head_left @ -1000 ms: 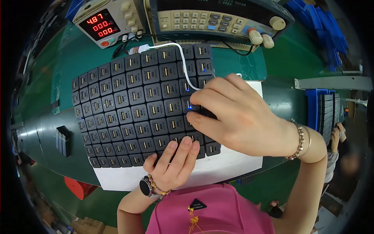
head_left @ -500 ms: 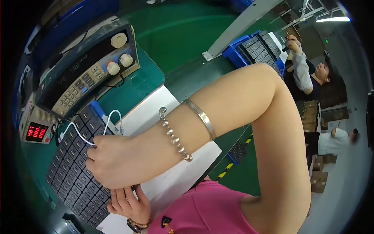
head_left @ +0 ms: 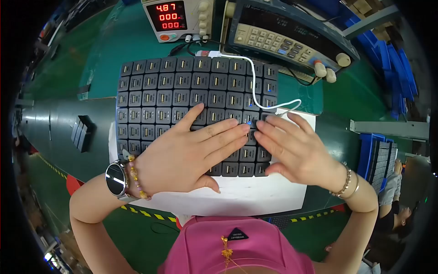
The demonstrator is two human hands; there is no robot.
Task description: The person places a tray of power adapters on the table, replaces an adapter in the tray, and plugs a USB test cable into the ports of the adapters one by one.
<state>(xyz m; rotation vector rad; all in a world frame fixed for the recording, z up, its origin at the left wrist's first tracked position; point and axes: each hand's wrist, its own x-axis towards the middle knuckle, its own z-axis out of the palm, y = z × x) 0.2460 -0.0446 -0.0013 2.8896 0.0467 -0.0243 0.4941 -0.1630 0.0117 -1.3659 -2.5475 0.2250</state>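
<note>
Green table point(head_left: 102, 66) below, spread left hand point(head_left: 175, 157) probably steadied the chargers point(head_left: 151, 82), right hand point(head_left: 299, 155) kinda fanned at its three o'clock.

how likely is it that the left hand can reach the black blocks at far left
Probably yes: the left hand lies palm down on the chargers, seems to grip nothing, and nothing stands between them and the black blocks.
</note>
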